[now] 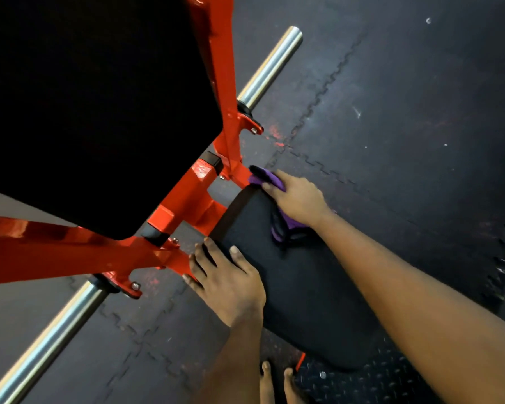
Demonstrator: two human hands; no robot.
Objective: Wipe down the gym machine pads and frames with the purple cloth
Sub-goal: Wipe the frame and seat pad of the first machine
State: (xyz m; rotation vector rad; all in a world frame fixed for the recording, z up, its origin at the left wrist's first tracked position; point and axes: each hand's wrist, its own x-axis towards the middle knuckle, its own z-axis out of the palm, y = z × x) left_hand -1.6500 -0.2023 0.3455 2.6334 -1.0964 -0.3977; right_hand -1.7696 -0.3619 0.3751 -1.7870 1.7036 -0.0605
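Observation:
The gym machine has an orange-red steel frame [187, 196] and two black pads: a large back pad [94, 112] at upper left and a lower seat pad [303, 287] in the middle. My right hand [298, 199] holds the purple cloth [267, 177] against the far right corner of the seat pad, where the pad meets the frame; part of the cloth hangs below my palm. My left hand [228, 278] rests on the seat pad's near left corner, fingers spread and lightly curled over its edge beside the frame.
Two chrome weight pegs stick out from the frame, one at upper right [270, 67] and one at lower left [41, 345]. Dark interlocking rubber mats [405, 112] cover the floor. Bare toes [277, 380] and a diamond-plate footplate [362, 383] show at the bottom.

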